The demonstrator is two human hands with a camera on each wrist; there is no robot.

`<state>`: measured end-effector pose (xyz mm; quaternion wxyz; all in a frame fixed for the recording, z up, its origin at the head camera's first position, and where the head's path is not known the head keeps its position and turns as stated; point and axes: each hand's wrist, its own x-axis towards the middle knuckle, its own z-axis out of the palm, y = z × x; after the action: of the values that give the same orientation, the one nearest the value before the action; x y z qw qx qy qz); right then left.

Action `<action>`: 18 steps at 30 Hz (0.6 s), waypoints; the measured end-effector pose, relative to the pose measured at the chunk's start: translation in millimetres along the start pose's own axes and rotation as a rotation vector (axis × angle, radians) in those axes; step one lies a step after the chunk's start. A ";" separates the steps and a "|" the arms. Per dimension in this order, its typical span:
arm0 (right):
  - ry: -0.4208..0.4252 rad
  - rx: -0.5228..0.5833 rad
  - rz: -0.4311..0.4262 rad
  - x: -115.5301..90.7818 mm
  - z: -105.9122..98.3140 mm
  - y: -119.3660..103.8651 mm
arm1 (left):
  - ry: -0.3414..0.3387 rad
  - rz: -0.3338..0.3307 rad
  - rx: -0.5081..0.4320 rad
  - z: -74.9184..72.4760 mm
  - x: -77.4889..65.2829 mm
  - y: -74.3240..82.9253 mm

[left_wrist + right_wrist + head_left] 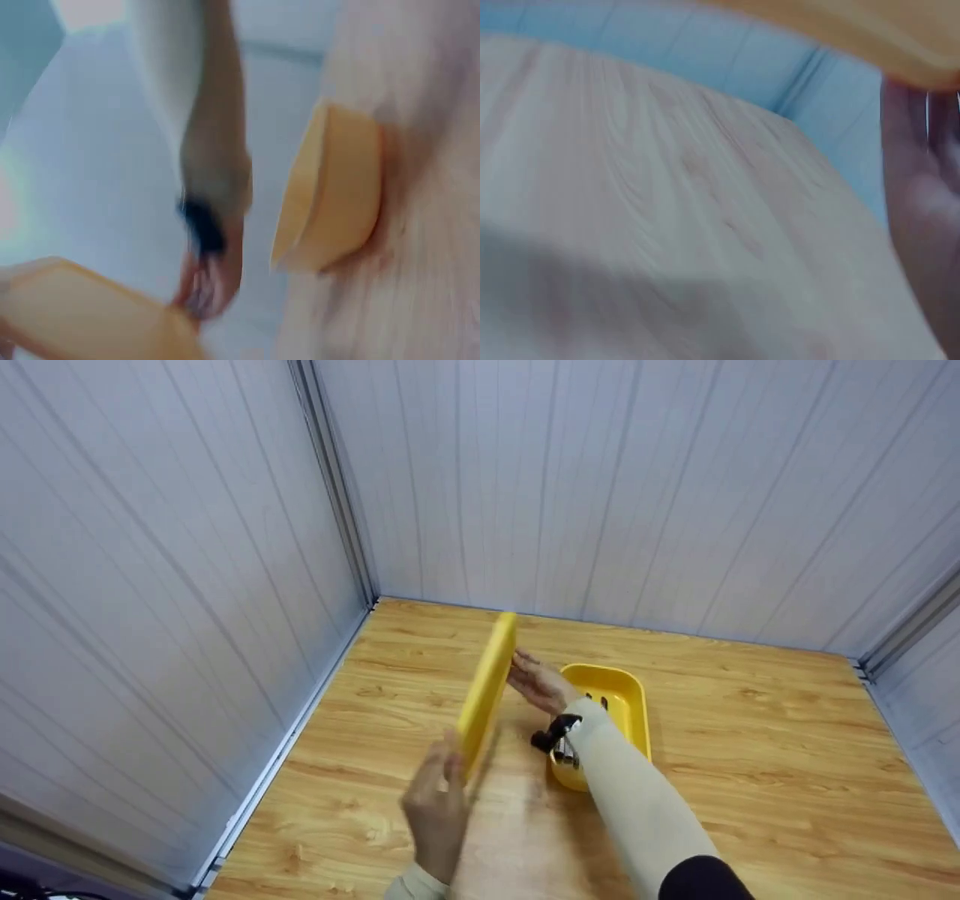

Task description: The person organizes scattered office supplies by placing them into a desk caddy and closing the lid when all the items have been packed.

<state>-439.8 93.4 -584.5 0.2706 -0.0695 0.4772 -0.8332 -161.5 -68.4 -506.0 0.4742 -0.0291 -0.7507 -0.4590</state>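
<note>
A shallow yellow lid or tray (486, 697) stands tilted on its edge above the table. My left hand (437, 806), blurred, grips its near end with the thumb on the side facing me. At the far end, my right hand (541, 684) touches the lid with its fingers stretched out; the right wrist view shows the fingers (907, 120) reaching up to its rim. Beneath my right forearm a yellow box (637, 709) rests on the table, partly hidden. Several dark and silvery small things (566, 754) lie in it, too small to name.
The wood-grain table (360, 780) runs back to a pale panelled wall (600, 495). Another panelled wall (172, 570) rises on the left, and a third stands at the right edge. A black device (556, 733) is strapped to my right wrist.
</note>
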 end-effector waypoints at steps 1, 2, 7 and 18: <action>0.004 -0.040 -0.001 -19.2 21.9 -20.3 | -0.003 -0.185 -0.063 -5.2 0.8 -9.5; 0.043 -0.137 0.021 -36.5 39.7 -37.1 | -0.016 -0.383 -0.155 -10.5 0.7 -19.9; 0.186 -0.636 0.154 -71.8 68.3 -76.5 | -0.105 -1.167 -0.522 -23.2 -7.7 -65.7; 0.347 -0.726 0.072 -67.0 31.4 -66.3 | -0.216 -1.208 -0.571 -9.3 -12.4 -74.0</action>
<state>-397.1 130.7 -502.9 0.1728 -0.0019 0.7811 -0.6000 -183.7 -112.9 -562.9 0.0304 0.2258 -0.5275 -0.8184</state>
